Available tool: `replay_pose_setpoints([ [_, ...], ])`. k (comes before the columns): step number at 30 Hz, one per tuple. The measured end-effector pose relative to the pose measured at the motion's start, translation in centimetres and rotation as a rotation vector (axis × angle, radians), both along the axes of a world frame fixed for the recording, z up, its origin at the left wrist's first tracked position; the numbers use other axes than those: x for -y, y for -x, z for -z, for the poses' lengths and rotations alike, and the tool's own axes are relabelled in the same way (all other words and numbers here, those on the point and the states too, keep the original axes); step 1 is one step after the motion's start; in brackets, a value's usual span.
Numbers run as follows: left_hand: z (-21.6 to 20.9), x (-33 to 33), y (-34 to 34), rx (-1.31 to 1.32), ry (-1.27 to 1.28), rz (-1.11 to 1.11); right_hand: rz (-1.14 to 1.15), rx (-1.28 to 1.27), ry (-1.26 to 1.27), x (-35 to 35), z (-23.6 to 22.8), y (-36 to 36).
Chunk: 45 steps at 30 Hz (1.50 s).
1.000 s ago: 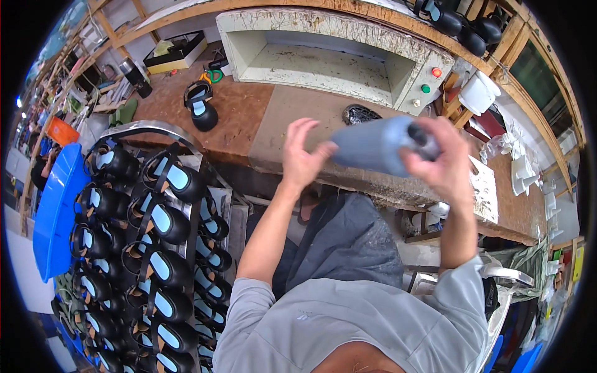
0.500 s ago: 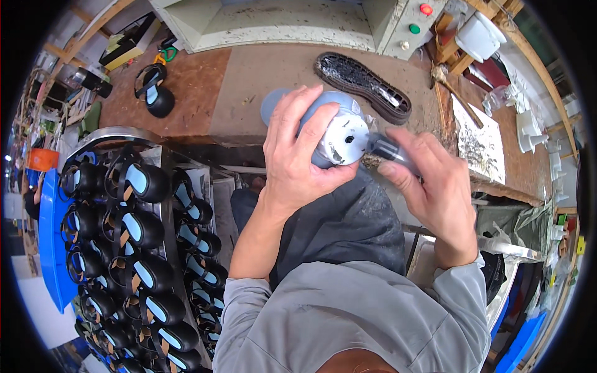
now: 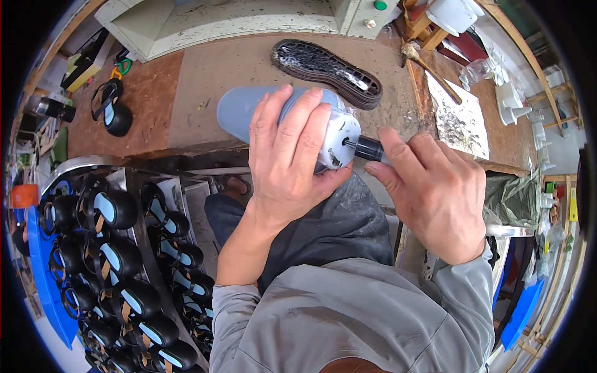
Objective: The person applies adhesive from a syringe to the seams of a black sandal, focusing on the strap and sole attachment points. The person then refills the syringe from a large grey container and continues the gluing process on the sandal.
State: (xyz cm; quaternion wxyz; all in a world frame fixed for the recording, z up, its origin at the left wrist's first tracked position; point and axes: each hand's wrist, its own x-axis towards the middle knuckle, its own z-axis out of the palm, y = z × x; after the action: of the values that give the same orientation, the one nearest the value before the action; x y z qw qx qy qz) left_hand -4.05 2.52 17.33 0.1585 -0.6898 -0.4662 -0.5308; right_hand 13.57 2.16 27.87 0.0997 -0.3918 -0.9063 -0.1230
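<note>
My left hand (image 3: 289, 146) wraps its fingers over a grey-blue shoe last (image 3: 239, 109), whose rounded end points left. The last's white end (image 3: 341, 132) faces right and has a dark hole. My right hand (image 3: 432, 186) is closed round the handle of a screwdriver-like tool (image 3: 370, 150) with a black collar. Its thin metal tip meets the hole; how deep it reaches cannot be seen. Most of the handle is hidden by my fingers. Just beyond the last, a dark shoe sole (image 3: 326, 73) with whitish smears lies on the workbench (image 3: 205, 74).
Black sandals with light-blue insoles (image 3: 130, 298) crowd a rack at left. One more sandal (image 3: 114, 112) lies on the bench near orange-and-green-handled scissors (image 3: 118, 69). A pale metal cabinet (image 3: 230, 28) stands behind. At right are a brush (image 3: 438, 74) and a stained sheet (image 3: 457, 118).
The tool's tip has gone from beside the white end to its hole. My left hand has turned the last, showing more of its rounded end. The whole view has shifted.
</note>
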Motion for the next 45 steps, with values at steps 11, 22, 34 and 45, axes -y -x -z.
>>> replay_pose_setpoints([
  [11,7.9,-0.4,-0.5,-0.428,0.047,-0.015,0.139,0.017,0.374,-0.7,8.6,-0.3],
  [22,12.5,8.0,-2.6,2.09,0.496,1.182,-0.267,-0.742,1.516,7.3,16.3,-2.8],
  [34,11.6,6.5,-4.2,2.104,0.661,0.952,-0.335,-0.475,1.064,6.7,17.1,-2.2],
  [45,10.1,8.8,-3.6,1.459,0.454,0.683,-0.755,-0.483,0.525,6.9,22.7,-1.2],
])
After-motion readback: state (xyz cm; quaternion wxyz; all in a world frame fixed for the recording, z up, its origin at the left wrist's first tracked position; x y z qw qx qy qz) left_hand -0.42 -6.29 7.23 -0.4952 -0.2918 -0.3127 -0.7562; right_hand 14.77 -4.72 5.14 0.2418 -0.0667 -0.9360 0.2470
